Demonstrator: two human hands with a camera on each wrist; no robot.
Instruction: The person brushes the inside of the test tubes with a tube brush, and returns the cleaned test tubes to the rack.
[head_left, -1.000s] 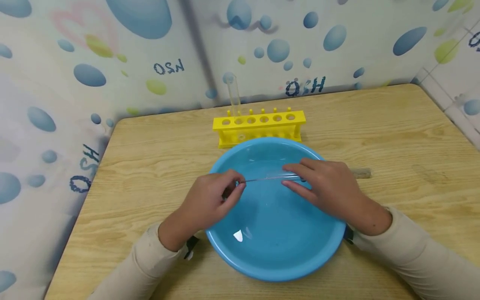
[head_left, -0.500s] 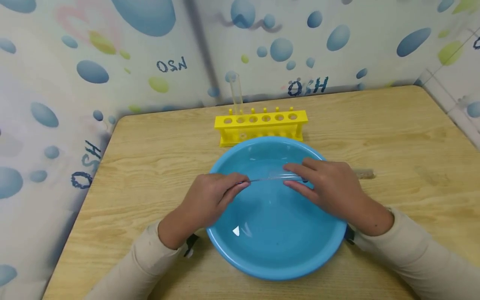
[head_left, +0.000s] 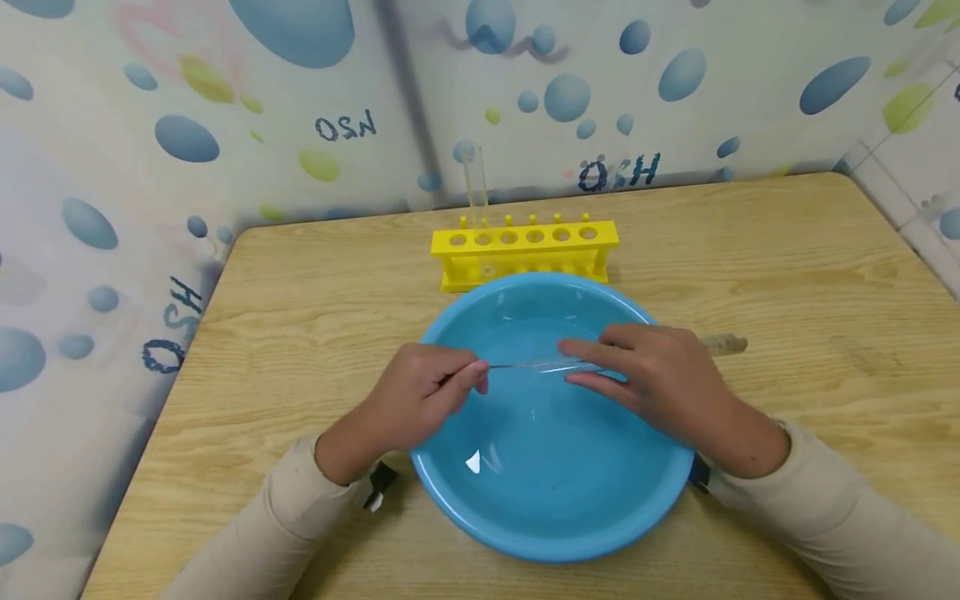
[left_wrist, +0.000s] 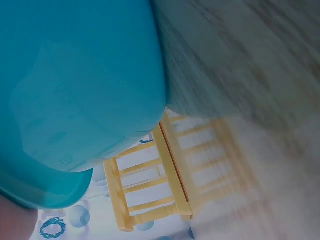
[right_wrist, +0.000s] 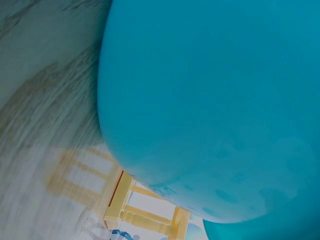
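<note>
Over the light blue basin [head_left: 555,546], my left hand [head_left: 420,396] pinches the thin twisted wire handle of a test tube brush [head_left: 513,365] between thumb and fingers. The wire runs rightward into a clear glass test tube [head_left: 558,367]. My right hand [head_left: 660,375] grips that tube from above, with fingers on the far side and thumb on the near side, hiding its middle. Greyish bristles [head_left: 726,344] show past the right hand, over the table. Both wrist views mostly show the basin's outer wall [left_wrist: 90,90]; the held things are out of sight there.
Behind the basin stands a yellow test tube rack [head_left: 525,242], with another clear test tube [head_left: 476,183] upright in a hole near its left end. All rests on a wood-grain table [head_left: 300,308] against a patterned wall [head_left: 247,167].
The left hand's fingers have closed more tightly together around the brush wire and turned slightly. The tube's mouth end sits a little lower in the head view; the right hand stays nearly in place.
</note>
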